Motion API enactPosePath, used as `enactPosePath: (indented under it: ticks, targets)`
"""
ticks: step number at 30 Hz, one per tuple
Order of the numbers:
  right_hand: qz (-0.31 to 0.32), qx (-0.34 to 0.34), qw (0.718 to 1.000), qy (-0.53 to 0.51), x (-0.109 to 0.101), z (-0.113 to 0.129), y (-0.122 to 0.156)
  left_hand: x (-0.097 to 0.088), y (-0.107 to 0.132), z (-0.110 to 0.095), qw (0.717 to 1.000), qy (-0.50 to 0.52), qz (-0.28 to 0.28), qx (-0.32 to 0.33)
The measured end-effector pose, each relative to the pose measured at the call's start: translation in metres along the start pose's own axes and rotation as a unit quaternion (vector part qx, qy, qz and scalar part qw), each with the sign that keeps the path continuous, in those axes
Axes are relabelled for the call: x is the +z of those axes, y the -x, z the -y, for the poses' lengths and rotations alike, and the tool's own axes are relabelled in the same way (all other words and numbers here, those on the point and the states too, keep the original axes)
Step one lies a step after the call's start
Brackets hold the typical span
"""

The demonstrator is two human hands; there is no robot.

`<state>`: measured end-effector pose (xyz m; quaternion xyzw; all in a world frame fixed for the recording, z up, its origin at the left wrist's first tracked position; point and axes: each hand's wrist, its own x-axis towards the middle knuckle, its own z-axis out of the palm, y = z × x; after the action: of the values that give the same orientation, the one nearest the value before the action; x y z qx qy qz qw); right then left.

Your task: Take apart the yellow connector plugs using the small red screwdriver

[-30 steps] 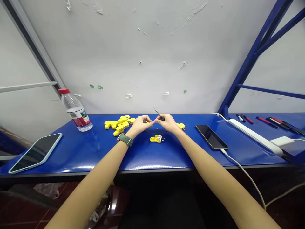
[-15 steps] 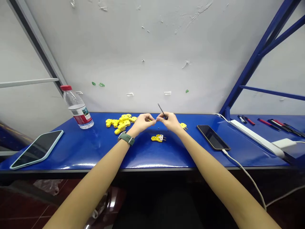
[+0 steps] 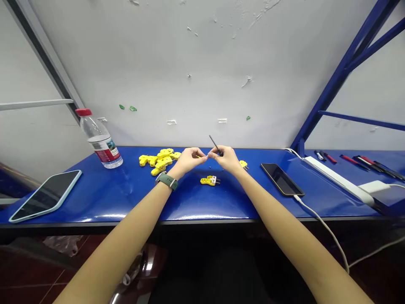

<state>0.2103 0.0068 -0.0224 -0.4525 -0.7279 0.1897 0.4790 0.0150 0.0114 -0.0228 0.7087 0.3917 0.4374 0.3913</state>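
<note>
Our left hand [image 3: 190, 161] pinches a thin yellow piece [image 3: 198, 156]; our right hand [image 3: 226, 159] grips a slim, dark screwdriver [image 3: 215, 143] close by. Nearer us, a yellow plastic two-pin plug [image 3: 209, 180] lies on the glossy blue table [image 3: 133, 198], lumpy yellow connectors [image 3: 163, 161] heaped leftward.

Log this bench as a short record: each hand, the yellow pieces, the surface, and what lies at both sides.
Left hand: pinching a small yellow piece, mostly hidden
Right hand: holding a slim dark tool, tip up
Between forearms: one yellow plug, prongs rightward
Beyond left wrist: yellow plug pile
Surface: blue table
Left side: red-capped bottle, pale-edged phone
Right side: dark phone, white bar, pens
</note>
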Motion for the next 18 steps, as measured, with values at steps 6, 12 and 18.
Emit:
enactPosePath:
  ticks: [6,12,18]
  targets:
    - [-0.004,-0.018,0.999,-0.026,-0.0005,-0.0006,0.0008,0.0008,0.0014,-0.0020,0.999,0.027,0.010,0.016]
    - [0.026,0.013,0.997,-0.073,-0.0022,0.0002,0.0003,0.0022,0.0009,-0.0055,0.999,0.040,0.017,0.021]
    - [0.021,-0.041,0.999,0.023,-0.0060,0.0018,0.0020,-0.0005,-0.0038,0.0006,0.999,0.034,0.012,0.008]
